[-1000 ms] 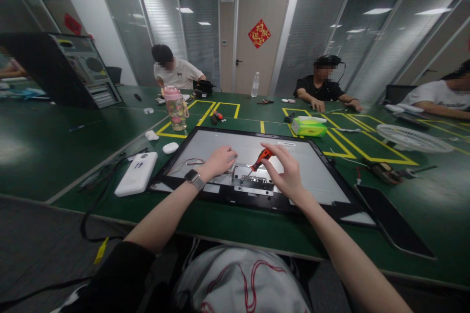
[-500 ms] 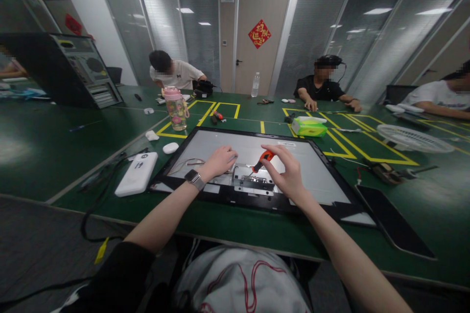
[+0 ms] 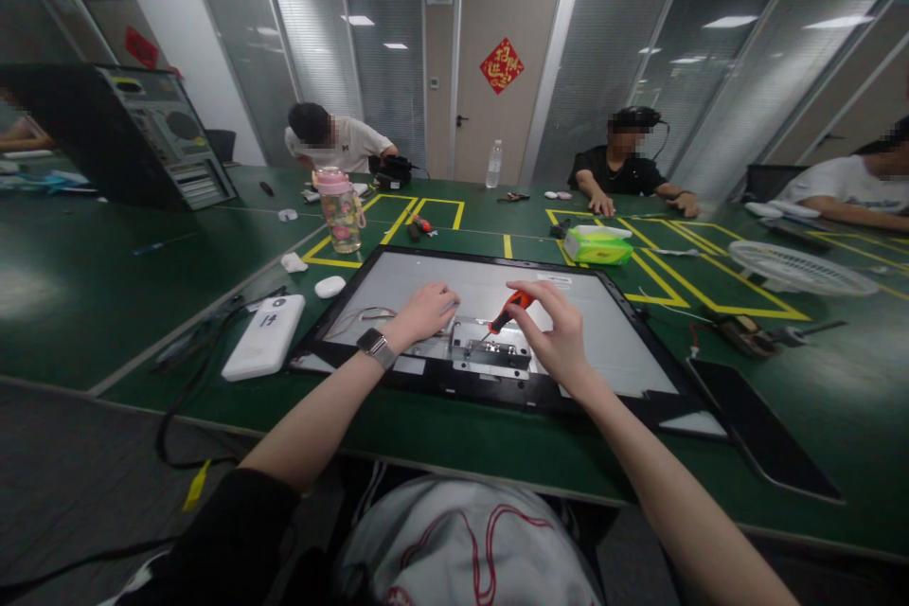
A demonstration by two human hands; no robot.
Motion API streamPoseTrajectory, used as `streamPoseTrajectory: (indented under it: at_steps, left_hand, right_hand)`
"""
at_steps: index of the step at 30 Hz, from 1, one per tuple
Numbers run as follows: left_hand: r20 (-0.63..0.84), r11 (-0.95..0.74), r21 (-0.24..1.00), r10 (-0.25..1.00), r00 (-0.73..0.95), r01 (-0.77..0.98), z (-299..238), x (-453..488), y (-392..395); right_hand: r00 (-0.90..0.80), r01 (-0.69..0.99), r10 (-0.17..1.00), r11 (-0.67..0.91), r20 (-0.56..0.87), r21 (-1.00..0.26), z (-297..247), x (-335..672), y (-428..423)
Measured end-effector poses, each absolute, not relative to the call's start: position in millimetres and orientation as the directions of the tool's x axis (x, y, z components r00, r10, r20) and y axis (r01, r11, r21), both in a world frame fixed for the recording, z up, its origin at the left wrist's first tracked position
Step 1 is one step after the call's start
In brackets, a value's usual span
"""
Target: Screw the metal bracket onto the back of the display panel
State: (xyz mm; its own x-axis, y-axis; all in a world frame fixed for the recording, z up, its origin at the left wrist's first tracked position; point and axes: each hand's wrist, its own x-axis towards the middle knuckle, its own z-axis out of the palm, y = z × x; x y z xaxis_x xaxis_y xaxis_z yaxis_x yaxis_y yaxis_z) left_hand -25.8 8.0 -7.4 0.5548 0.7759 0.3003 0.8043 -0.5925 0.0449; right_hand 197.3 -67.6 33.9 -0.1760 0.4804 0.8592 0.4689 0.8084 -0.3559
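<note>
Fingers of left hand (image 3: 424,311) bent, close together, at panel (image 3: 617,331); can't tell if they hold anything. Panel lies flat on bench (image 3: 440,436). Next right, metal bracket (image 3: 490,357) on panel, near its front edge. Screwdriver (image 3: 514,305) tilted, tip at bracket, orange-black handle held by fingers of right hand (image 3: 562,331). Far right, black slab (image 3: 759,421) beside panel.

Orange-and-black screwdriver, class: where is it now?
In the head view, just right of centre, the screwdriver is held in the person's right grip, slanting down towards the metal bracket.
</note>
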Motion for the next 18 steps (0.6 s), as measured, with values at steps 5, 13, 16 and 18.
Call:
streamPoseTrajectory:
  at_steps: [5,13,16,18]
  left_hand:
    - [0.288,-0.587,0.048,0.783,0.552,0.808,-6.6,-25.5,7.6]
    - [0.278,-0.584,0.044,0.786,0.552,0.811,-4.7,-24.7,6.6]
    - [0.282,-0.585,0.046,0.785,0.551,0.810,-5.4,-25.1,7.0]
    - [0.284,-0.584,0.047,0.786,0.549,0.810,-6.0,-25.4,7.4]
  right_hand:
    - [-0.182,0.473,0.466,0.813,0.866,-0.338,33.4,198.7,-68.5]
    - [-0.219,0.406,0.467,0.842,0.856,-0.355,33.7,197.7,-70.4]
    - [-0.176,0.459,0.458,0.821,0.871,-0.339,34.5,197.2,-69.5]
    - [-0.159,0.478,0.470,0.806,0.868,-0.349,35.1,197.3,-69.0]
